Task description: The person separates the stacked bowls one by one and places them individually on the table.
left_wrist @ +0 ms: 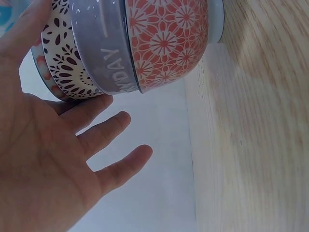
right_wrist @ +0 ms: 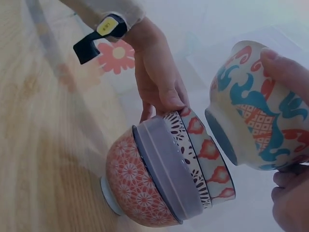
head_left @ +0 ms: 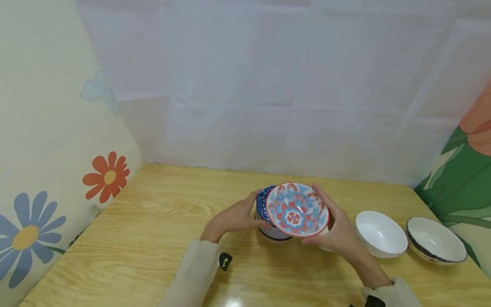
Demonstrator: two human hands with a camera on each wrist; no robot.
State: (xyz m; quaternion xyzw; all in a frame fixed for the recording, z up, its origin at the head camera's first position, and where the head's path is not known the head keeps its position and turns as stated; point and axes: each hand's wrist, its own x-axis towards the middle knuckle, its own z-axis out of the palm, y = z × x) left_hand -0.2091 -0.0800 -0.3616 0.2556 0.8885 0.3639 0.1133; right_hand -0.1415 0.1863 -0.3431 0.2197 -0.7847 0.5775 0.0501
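Note:
In the head view my right hand (head_left: 339,230) holds a bowl (head_left: 297,213) with a red rim and red and blue flower pattern, tilted so its inside shows. Thumb and fingers pinch its side, and its foot faces the stack in the right wrist view. My left hand (head_left: 239,215) grips the upper part of a stack of bowls (right_wrist: 140,183), thumb on the near side, lower fingers spread. From the bottom, the stack shows a red floral bowl (left_wrist: 166,41), a grey bowl (left_wrist: 104,46) with raised lettering, a dark-petalled bowl (left_wrist: 70,63) and a red-patterned one (right_wrist: 207,150).
To the right on the wooden table (head_left: 153,256) stand a plain white bowl (head_left: 381,232) and a dark-rimmed bowl (head_left: 437,238). A pale rim (head_left: 326,248) peeks out below my right hand. White sheeting (head_left: 245,106) hangs behind the table, with flower-printed cloth at both sides.

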